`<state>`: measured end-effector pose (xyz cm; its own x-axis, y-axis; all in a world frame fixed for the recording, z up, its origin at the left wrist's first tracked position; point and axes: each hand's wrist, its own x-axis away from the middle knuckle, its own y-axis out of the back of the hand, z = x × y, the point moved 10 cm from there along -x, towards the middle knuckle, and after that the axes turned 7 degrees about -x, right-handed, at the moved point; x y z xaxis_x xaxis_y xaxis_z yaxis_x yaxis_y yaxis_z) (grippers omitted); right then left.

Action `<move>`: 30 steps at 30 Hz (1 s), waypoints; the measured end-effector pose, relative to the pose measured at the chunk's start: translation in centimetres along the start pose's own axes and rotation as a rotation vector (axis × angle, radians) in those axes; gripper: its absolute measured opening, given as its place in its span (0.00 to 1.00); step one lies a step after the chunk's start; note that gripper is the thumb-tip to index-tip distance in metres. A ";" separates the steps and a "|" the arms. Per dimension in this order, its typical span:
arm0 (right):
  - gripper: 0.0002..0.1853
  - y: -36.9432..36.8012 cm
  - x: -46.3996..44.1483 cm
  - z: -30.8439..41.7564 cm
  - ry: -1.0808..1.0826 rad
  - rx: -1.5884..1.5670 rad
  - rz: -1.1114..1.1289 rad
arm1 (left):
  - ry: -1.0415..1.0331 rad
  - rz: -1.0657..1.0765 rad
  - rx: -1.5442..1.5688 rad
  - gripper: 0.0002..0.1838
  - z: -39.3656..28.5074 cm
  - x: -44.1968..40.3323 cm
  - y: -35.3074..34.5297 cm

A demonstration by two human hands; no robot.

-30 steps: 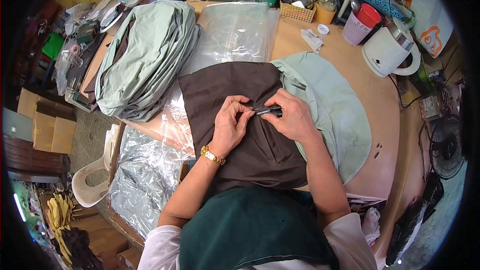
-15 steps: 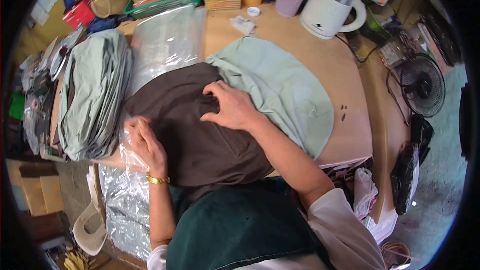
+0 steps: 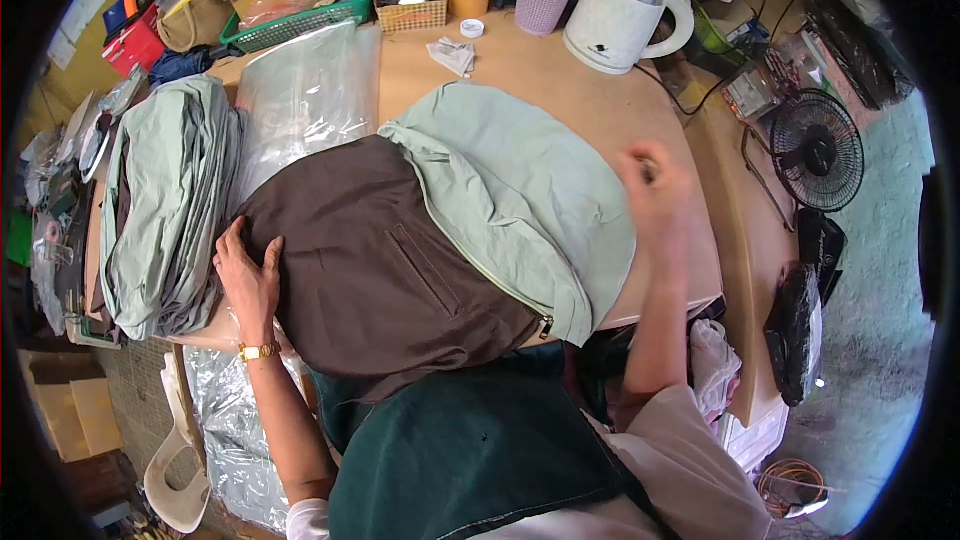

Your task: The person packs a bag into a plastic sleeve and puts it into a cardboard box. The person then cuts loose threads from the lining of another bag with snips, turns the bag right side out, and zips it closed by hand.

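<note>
A brown garment [image 3: 350, 250] with a stitched slit pocket is spread on the table in front of me. Its pale green part [image 3: 530, 160] lies folded out to the right, and a zip pull [image 3: 545, 326] shows at the near end of the seam between the colours. My left hand [image 3: 247, 275], fingers spread, rests on the brown cloth's left edge. Raised over the table, just right of the green cloth, is my right hand [image 3: 655, 185]. Its fingers look curled but are smeared by motion, so I cannot tell whether it holds anything.
A stack of pale green garments [image 3: 165, 210] stands on the left, beside clear plastic bags [image 3: 310, 90]. At the back are a green basket [image 3: 300, 25], a purple cup [image 3: 540, 5] and a white kettle [image 3: 615, 25]. A black fan [image 3: 815, 150] is at the right.
My right hand has left the brown cloth and swung right, past the green part. My left hand has come down onto the cloth's left edge. The brown cloth lies flatter, with the zip seam exposed.
</note>
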<state>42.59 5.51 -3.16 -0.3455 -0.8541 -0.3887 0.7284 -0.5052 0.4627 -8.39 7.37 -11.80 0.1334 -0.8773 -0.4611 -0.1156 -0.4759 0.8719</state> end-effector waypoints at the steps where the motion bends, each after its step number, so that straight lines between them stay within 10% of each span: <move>1: 0.07 2.2 -0.1 -3.0 -0.050 0.063 0.002 | 0.002 0.008 0.008 0.36 0.1 0.0 -0.1; 10: 0.11 2.2 5.0 -13.8 -0.225 0.220 0.038 | 0.322 0.343 0.245 0.19 4.3 -1.5 -4.7; 12: 0.11 2.3 5.1 -15.4 -0.256 0.232 0.043 | 0.465 0.103 1.082 0.19 6.8 -1.3 -4.6; 15: 0.13 1.4 3.2 -12.6 -0.072 0.424 0.095 | 0.770 0.258 1.553 0.18 5.0 -0.3 -4.0; 20: 0.12 -5.0 0.4 5.3 -0.065 -0.367 0.191 | 0.415 0.112 1.383 0.16 1.5 -3.0 0.1; 23: 0.15 -15.0 2.3 16.8 0.319 -0.917 0.540 | 0.193 0.213 1.338 0.11 -6.4 -2.9 3.7; 26: 0.13 -26.1 6.2 19.7 0.189 -1.022 1.067 | 0.081 0.117 1.265 0.09 -8.6 -2.2 7.3; 30: 0.11 -25.4 4.4 17.9 0.346 -0.546 0.768 | 0.516 -0.180 1.258 0.07 2.6 1.1 9.5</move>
<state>11.97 12.36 -2.42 0.4601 -0.7982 -0.3887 0.8834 0.3678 0.2904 -11.88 1.69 -4.44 0.5575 -0.8066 -0.1963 -0.8278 -0.5582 -0.0573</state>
